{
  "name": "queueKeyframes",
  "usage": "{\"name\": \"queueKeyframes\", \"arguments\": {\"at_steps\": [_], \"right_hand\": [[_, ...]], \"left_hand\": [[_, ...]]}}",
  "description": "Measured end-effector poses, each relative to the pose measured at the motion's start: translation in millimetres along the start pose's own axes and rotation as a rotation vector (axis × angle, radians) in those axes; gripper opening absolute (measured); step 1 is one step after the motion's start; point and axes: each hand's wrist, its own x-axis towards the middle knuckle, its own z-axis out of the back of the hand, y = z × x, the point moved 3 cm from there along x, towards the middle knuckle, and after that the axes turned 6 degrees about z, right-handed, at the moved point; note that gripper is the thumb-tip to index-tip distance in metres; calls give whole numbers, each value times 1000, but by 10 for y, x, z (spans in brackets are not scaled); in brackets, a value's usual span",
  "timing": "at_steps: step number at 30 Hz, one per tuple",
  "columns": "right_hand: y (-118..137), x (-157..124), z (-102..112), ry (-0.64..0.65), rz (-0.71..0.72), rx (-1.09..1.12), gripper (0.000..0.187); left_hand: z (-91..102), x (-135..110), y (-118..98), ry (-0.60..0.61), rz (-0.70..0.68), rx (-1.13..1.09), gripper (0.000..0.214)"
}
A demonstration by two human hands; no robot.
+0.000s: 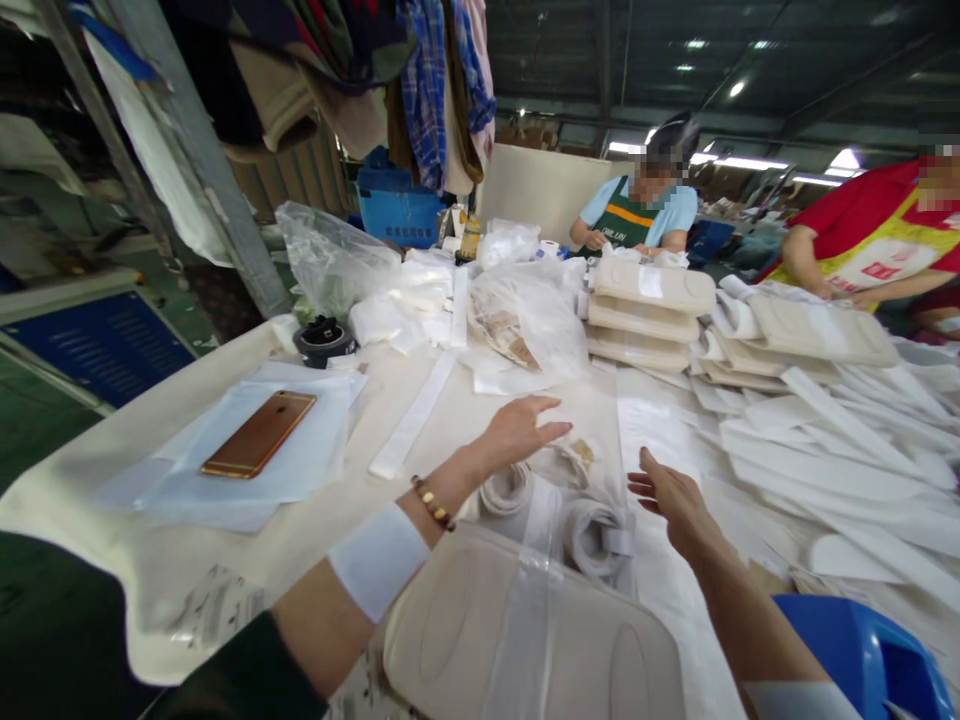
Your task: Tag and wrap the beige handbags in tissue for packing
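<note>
My left hand [521, 430] is held above the table with thumb and fingers apart, nothing in it. Below its wrist is a rolled off-white strap [506, 488]. To the right of that, a second rolled strap [592, 540] lies near my right hand [671, 500], whose fingers are spread and hold nothing. Both rolls sit at the far edge of a beige padded panel [457, 610] in front of me, with a clear plastic band [521, 630] across its middle. A small crumpled, light-coloured piece [577, 458] lies just beyond the rolls, between my hands.
A phone [259, 435] lies on pale sheets at left, near a black tape roll [325, 340]. Stacked beige panels [649, 285] and loose white strips [832, 460] fill the right. A blue plastic object [847, 640] stands lower right. Two people work across the table.
</note>
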Motion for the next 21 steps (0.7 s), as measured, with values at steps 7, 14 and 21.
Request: {"name": "queueKeyframes", "arguments": {"at_steps": [7,14,21], "right_hand": [[-516,-1109,397,166,-84,9,67],[-740,-1671,243,94,-162,16,73],[-942,-1651,196,87,4,-33,66]], "left_hand": [[187,-1228,937,24,256,-203,74],[-150,-1632,1145,40,407,-501,85],[-119,-1720,1442,-134,407,-385,73]]}}
